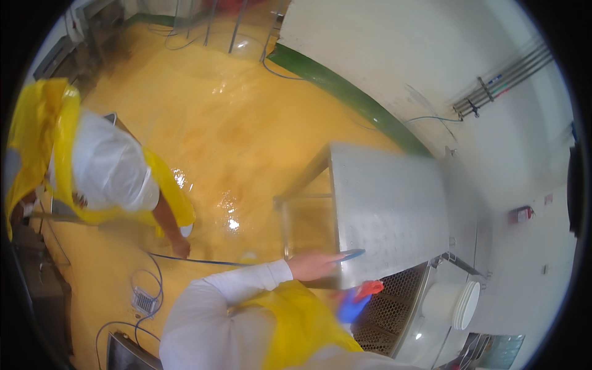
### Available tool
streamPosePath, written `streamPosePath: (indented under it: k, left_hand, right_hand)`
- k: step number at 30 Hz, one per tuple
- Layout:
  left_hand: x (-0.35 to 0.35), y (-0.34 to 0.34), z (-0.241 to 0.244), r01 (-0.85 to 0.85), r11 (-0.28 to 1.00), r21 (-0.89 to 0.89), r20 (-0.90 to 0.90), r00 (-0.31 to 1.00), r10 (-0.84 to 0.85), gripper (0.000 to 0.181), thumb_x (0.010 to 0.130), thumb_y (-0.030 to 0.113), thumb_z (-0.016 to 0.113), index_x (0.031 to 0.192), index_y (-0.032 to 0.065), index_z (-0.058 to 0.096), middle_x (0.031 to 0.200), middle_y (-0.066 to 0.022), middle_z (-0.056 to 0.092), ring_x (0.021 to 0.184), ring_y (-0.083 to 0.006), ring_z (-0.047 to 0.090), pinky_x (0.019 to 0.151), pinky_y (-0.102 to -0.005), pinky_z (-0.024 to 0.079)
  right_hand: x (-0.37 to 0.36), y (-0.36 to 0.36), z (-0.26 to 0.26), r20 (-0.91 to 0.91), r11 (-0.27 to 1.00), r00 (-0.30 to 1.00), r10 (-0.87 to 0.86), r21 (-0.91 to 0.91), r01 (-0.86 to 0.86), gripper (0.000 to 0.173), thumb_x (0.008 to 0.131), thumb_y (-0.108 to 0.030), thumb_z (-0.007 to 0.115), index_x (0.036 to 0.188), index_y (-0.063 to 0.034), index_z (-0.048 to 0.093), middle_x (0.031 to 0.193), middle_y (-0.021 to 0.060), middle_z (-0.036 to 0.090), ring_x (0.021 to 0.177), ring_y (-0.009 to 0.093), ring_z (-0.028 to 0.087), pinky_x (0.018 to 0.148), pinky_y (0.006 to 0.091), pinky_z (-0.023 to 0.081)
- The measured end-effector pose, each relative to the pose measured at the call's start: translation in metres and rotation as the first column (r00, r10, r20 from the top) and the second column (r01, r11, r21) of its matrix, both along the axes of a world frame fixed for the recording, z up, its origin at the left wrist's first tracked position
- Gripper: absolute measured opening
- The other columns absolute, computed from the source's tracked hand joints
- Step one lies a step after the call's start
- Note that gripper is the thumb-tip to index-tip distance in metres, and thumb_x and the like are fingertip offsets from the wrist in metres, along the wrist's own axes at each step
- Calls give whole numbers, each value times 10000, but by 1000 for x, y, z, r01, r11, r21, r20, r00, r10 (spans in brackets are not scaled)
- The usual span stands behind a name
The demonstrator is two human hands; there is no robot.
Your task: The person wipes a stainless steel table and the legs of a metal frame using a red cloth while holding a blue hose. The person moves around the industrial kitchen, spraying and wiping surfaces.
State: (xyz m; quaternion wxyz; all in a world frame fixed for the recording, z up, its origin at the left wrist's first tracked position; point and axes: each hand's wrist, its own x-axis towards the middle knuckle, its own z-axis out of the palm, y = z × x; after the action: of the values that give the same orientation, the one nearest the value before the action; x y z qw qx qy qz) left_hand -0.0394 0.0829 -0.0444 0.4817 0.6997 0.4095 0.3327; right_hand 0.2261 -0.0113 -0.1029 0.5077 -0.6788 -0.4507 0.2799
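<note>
My bare left hand (314, 266), at the end of a white sleeve, grips a slim blue object (352, 254) that looks like a hose end. It is over the near corner of a stainless steel table (388, 208) with wet-looking marks on its top. Lower down, my right hand (354, 307) wears a blue glove and holds a crumpled red cloth-like item (370, 289), blurred. That hand is beside a metal panel with honeycomb holes (393, 300). A blue hose (203, 261) runs from the left until my sleeve hides it.
Another person in a yellow apron (175, 185) bends at the left, one hand (181, 249) near the hose. A white plastic bucket (444, 303) sits on metal equipment at right. The yellow floor (240, 138) looks wet, with a drain grate (144, 301) and loose hose loops.
</note>
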Motion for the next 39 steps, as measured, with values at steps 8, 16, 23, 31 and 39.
streamPosePath:
  k: [8,16,23,31,39]
  left_hand:
    - [-8,10,18,-90,994,60,5,996,90,466,1062,279,505,1515,170,522,730,-160,612,625,-247,593,629,-399,480]
    - [-53,-1,-12,-219,963,-159,27,974,226,433,1058,194,512,1472,76,563,710,-90,529,613,-174,497,603,-332,435]
    - [-78,9,-17,-337,928,-160,173,916,362,451,1068,171,504,1491,15,526,753,4,487,658,-101,432,589,-294,392]
    - [-103,25,-98,-319,911,-260,61,936,346,496,1099,246,460,1519,-17,467,1339,-159,530,1153,-251,539,969,-354,421]
    - [-86,55,-103,-187,981,-52,154,969,193,481,1105,214,466,1568,85,442,721,85,292,586,-24,271,502,-225,213]
  right_hand:
    - [48,62,44,475,975,853,-214,152,160,519,903,-174,783,1366,-33,595,1320,179,608,1282,331,547,1105,431,434]
    - [39,101,29,834,939,481,272,-120,-323,583,871,-472,744,1349,-152,653,1350,238,569,1255,445,530,1075,565,409]
    - [175,203,2,830,980,550,91,-174,100,585,906,-472,678,1347,-89,652,1410,308,559,1307,468,541,1129,514,423]
    - [-39,147,28,721,877,565,401,-126,-463,679,911,-474,712,1487,-161,536,1478,224,509,1385,431,472,1167,537,367]
    - [-2,78,62,753,936,560,346,-238,-259,709,937,-551,650,1500,-144,507,1433,303,475,1317,473,475,1139,549,362]
